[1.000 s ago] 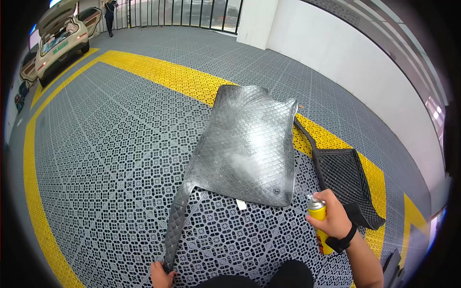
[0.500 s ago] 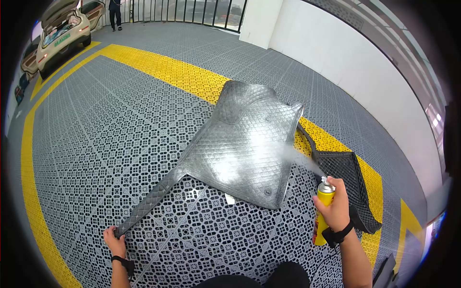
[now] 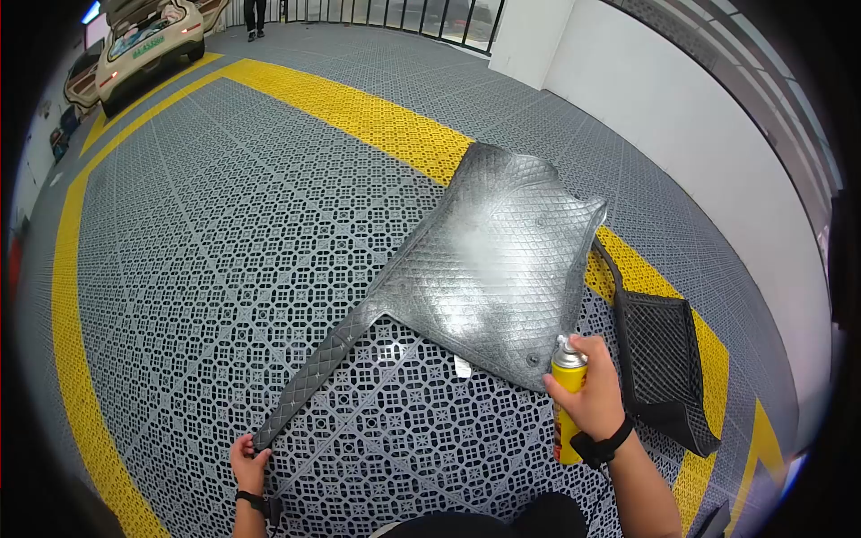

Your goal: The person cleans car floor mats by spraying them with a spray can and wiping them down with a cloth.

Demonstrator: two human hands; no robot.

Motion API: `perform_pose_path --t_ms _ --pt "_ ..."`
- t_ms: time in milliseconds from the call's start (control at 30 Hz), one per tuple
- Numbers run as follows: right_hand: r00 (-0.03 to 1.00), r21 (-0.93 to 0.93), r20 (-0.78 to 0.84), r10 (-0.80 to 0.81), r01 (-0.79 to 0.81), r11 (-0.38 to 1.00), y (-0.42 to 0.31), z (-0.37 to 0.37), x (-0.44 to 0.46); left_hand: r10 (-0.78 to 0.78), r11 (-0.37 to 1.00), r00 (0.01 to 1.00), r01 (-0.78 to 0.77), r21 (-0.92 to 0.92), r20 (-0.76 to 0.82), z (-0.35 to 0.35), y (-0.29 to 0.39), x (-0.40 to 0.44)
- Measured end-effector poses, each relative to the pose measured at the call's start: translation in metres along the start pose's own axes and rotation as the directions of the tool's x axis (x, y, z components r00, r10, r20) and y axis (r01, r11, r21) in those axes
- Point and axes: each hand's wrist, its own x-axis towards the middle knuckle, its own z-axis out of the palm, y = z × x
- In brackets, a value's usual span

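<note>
A dark quilted car floor mat [image 3: 489, 260] lies spread on the floor, its surface glossy and whitish in the middle. One long narrow strip of it runs toward me, and my left hand [image 3: 248, 462] pinches the end of that strip. My right hand [image 3: 592, 394] is wrapped round a yellow spray can [image 3: 569, 377] with a silver top, held upright near the mat's lower right corner. A finger rests at its nozzle. Pale mist hangs over the mat's upper middle. A small white tag [image 3: 462, 367] sticks out at the mat's near edge.
A second black quilted mat [image 3: 664, 350] with raised edges lies to the right. The floor is grey perforated tile with yellow lines [image 3: 350, 117]. A white wall [image 3: 664, 108] stands at right, a car [image 3: 148, 45] with open tailgate at far left, and a person [image 3: 256, 18] near the railing.
My right hand and the spray can have moved left, closer to the mat's near corner. The spray plume beside the nozzle is gone, with mist now over the mat. The view has shifted.
</note>
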Motion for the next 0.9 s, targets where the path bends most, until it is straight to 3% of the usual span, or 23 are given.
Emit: perform_pose_path --t_ms 33,167,233,400,567,667,833,900 --pt "0.998 -0.019 0.048 -0.030 0.031 0.999 -0.005 0.008 0.000 -0.069 0.991 0.997 0.070 -0.111 0.016 0.001 0.014 -0.002" --pt "0.980 0.038 0.188 -0.068 0.062 0.997 -0.026 0.036 -0.006 -0.103 0.983 0.992 0.113 -0.141 0.079 -0.011 0.028 -0.011" --pt "0.964 0.093 0.238 -0.122 0.102 0.990 -0.036 0.055 -0.009 0.003 0.993 0.994 0.010 -0.116 0.113 -0.014 0.015 -0.009" --pt "0.835 0.088 0.526 -0.162 0.136 0.987 -0.077 0.097 -0.031 0.060 0.998 0.996 -0.060 0.001 0.064 -0.009 0.010 -0.010" --pt "0.723 0.259 0.612 -0.321 0.200 0.945 -0.106 0.140 -0.055 0.045 0.999 0.998 -0.044 -0.025 0.047 -0.005 0.018 -0.014" --pt "0.549 0.358 0.724 -0.418 0.219 0.908 -0.120 0.160 -0.069 0.017 0.993 0.999 -0.013 -0.120 0.033 -0.003 0.026 -0.017" --pt "0.571 0.380 0.683 -0.456 0.255 0.889 -0.127 0.177 -0.083 0.016 0.993 0.999 -0.010 -0.115 0.049 -0.006 0.030 -0.019" --pt "0.675 0.181 0.673 -0.304 0.248 0.952 -0.124 0.167 -0.078 0.034 0.996 0.998 -0.030 -0.081 0.048 -0.007 0.028 -0.020"
